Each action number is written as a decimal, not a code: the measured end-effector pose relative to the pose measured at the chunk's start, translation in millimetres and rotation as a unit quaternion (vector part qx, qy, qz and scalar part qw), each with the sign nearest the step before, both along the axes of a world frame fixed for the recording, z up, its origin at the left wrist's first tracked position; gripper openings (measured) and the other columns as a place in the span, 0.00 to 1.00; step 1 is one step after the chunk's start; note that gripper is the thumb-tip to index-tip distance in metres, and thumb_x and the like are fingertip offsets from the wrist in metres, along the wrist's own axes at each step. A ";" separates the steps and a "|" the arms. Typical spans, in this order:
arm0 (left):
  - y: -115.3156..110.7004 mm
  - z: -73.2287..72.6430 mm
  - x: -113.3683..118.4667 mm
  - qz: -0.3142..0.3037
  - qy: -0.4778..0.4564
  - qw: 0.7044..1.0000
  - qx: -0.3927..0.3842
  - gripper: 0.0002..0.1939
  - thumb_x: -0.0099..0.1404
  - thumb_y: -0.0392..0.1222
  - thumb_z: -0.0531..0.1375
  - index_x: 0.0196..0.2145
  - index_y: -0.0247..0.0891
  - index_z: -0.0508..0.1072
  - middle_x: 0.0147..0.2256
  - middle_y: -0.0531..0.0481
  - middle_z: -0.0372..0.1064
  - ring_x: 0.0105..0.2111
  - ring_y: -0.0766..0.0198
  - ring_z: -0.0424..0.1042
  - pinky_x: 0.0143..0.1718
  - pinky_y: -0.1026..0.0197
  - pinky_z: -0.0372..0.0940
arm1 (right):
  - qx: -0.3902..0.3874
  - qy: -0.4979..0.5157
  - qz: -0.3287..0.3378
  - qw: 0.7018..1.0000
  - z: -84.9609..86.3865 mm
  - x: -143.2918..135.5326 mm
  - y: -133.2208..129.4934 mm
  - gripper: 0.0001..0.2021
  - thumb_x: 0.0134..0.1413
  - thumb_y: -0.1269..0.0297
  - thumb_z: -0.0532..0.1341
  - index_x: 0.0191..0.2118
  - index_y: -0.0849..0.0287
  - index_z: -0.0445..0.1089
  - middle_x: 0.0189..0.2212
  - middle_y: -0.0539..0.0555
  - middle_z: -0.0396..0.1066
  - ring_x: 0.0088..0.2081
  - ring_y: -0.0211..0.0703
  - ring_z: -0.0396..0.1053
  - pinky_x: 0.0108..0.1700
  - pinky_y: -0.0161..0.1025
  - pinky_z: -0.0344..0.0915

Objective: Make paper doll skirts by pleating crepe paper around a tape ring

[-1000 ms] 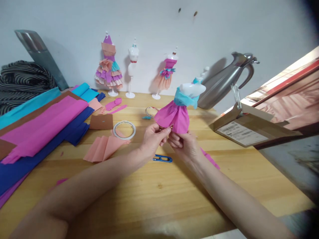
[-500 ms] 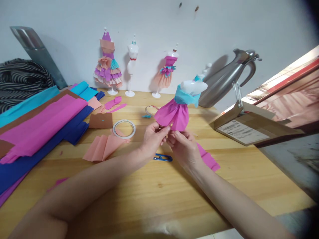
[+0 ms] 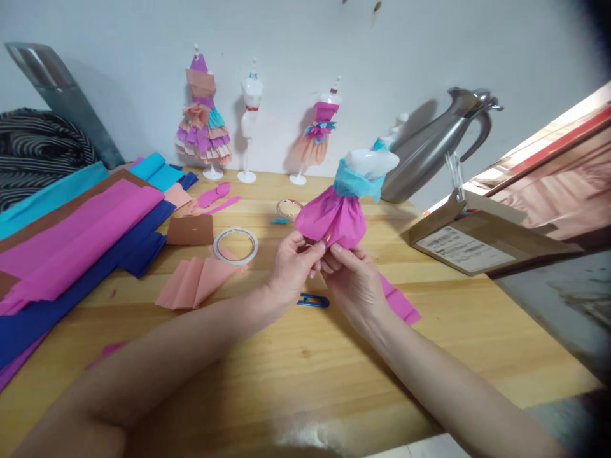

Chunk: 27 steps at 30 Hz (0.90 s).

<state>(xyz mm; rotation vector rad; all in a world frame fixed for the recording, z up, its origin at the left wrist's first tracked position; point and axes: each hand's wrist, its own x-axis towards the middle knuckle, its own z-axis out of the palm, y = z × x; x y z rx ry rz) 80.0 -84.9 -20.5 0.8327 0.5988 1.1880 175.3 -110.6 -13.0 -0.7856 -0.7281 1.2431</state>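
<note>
Head view: left hand (image 3: 292, 264) and right hand (image 3: 354, 275) both pinch the magenta paper skirt (image 3: 329, 213) near its hem, on a tilted mannequin (image 3: 370, 161) above the worktop (image 3: 267, 381); uneven tugging could tear it or loosen the turquoise bodice (image 3: 356, 182).

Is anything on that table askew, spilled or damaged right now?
No spill or damage shows. The metal jug at right and flask at left lean opposite ways, probably lens distortion. The turquoise-topped mannequin tilts too, but the left hand and right hand hold its pink skirt.
</note>
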 end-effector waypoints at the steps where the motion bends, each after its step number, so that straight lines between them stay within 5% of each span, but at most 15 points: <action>1: -0.4 0.4 0.6 -0.002 -0.007 1.000 -0.003 0.10 0.53 0.39 0.65 0.27 0.36 0.65 0.17 0.61 0.59 0.14 0.77 0.55 0.16 0.69 0.48 | -0.005 0.001 0.005 1.000 -1.0 1.2 0.1 0.14 0.38 0.68 0.72 0.20 0.57 0.63 0.14 0.42 0.51 0.18 0.32 0.53 0.22 0.34 0.58; 14: -1.4 7.1 2.4 -0.006 -0.048 0.998 -0.034 0.08 0.52 0.36 0.65 0.29 0.35 0.68 0.17 0.60 0.61 0.14 0.77 0.57 0.15 0.70 0.47 | 0.009 0.004 0.049 0.999 5.1 1.8 -6.1 0.12 0.37 0.63 0.72 0.21 0.57 0.67 0.16 0.44 0.58 0.23 0.38 0.64 0.27 0.38 0.66; 27: -2.9 6.4 3.9 -0.006 -0.046 0.999 -0.024 0.09 0.51 0.38 0.66 0.27 0.35 0.68 0.16 0.59 0.60 0.14 0.76 0.55 0.15 0.69 0.47 | 0.003 0.004 0.004 1.000 3.6 3.1 -1.2 0.10 0.39 0.70 0.70 0.20 0.58 0.67 0.16 0.44 0.58 0.21 0.35 0.60 0.24 0.35 0.62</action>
